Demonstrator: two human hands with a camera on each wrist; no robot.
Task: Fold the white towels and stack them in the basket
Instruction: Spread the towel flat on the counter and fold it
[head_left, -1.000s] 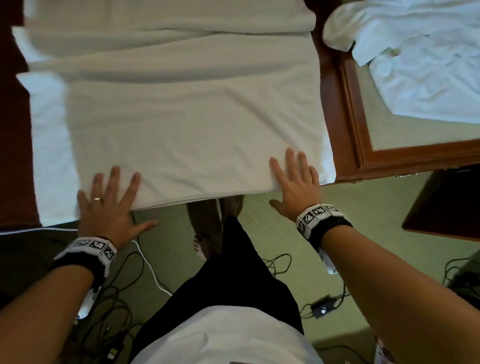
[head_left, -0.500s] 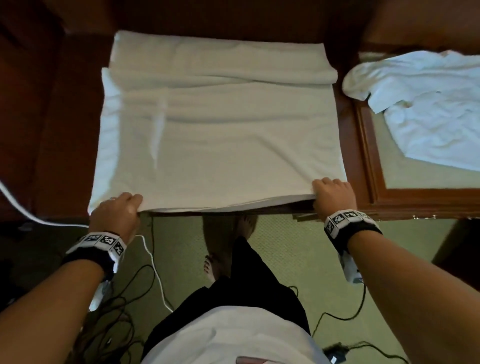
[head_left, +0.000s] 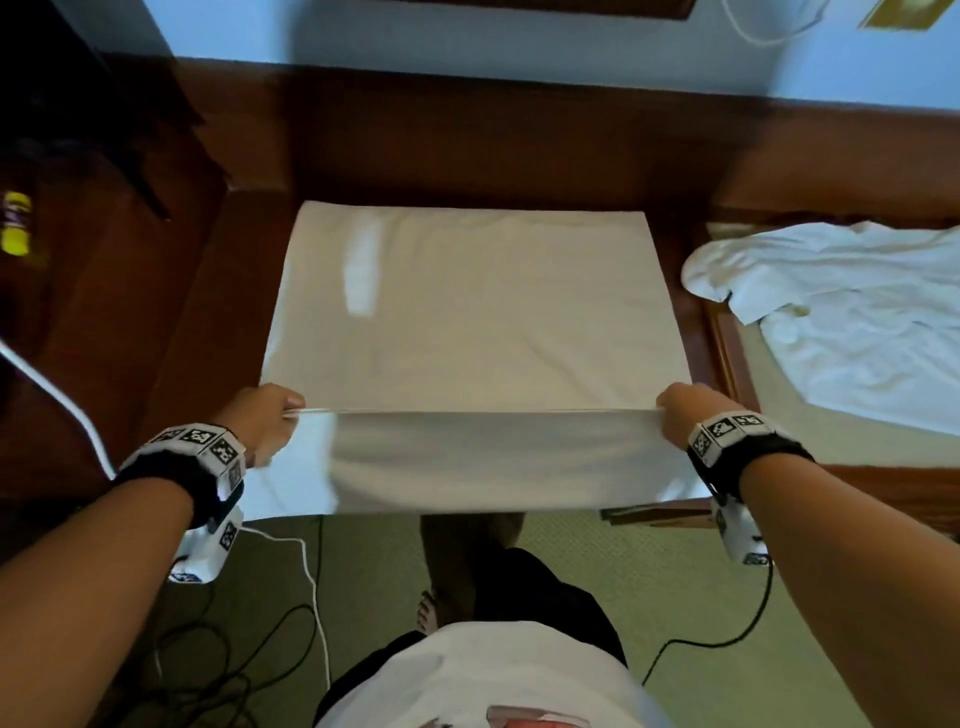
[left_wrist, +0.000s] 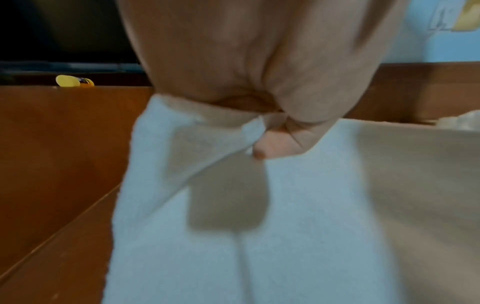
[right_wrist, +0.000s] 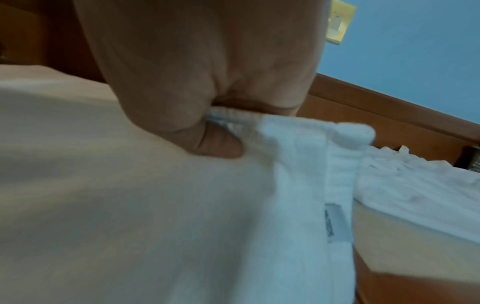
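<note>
Since half a second ago: near edge of the white towel (head_left: 467, 322) lifted off the worktop (head_left: 218, 291) and drawn taut between left hand (head_left: 265, 415) and right hand (head_left: 685, 415). Grip: each corner pinched between thumb and curled fingers. Progress, as judged: one fold under way, further folds outstanding. Crumpled white towel (head_left: 852, 332) lies unfolded at right. No basket is seen; nothing is stacked.

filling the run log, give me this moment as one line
step: folding towel | left hand: grips near left corner | right hand: grips near right corner | near edge lifted off table | basket: not seen
</note>
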